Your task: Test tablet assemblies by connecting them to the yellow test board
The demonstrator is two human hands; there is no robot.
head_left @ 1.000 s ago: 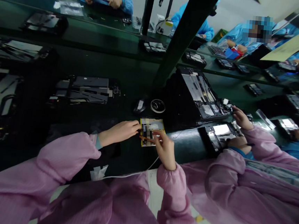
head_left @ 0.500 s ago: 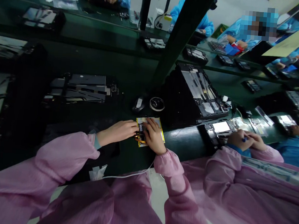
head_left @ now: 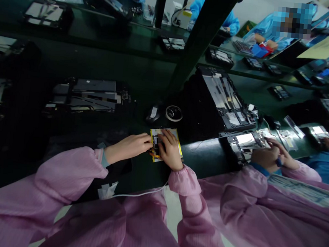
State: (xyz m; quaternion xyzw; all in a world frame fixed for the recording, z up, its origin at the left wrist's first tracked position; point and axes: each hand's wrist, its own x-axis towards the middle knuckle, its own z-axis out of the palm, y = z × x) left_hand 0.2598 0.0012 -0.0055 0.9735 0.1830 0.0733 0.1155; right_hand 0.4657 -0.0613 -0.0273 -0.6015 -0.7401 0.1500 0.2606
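On the dark green bench in front of me lies a flat silver pack with yellow edges point(head_left: 176, 134), which looks like a tablet battery. An orange strip and a small dark part point(head_left: 154, 150) show at its left side. My right hand point(head_left: 171, 150) rests on top of the pack with its fingers stretched out and a little apart. At the left edge my left hand point(head_left: 133, 147) has its fingers closed together, the tips against the dark part. What those fingertips pinch is hidden.
A black mouse point(head_left: 153, 114) and a tape roll point(head_left: 173, 113) sit just beyond the pack. Stacked opened devices stand at right point(head_left: 221, 97) and left point(head_left: 92, 96). A white cable point(head_left: 138, 194) crosses the bench's front edge. A co-worker's hands point(head_left: 273, 158) work close on the right.
My hands and the pack stay almost in place, with only slight finger movement. Across the bench a person has tilted up a dark device. The co-worker's hands on the right have shifted slightly.
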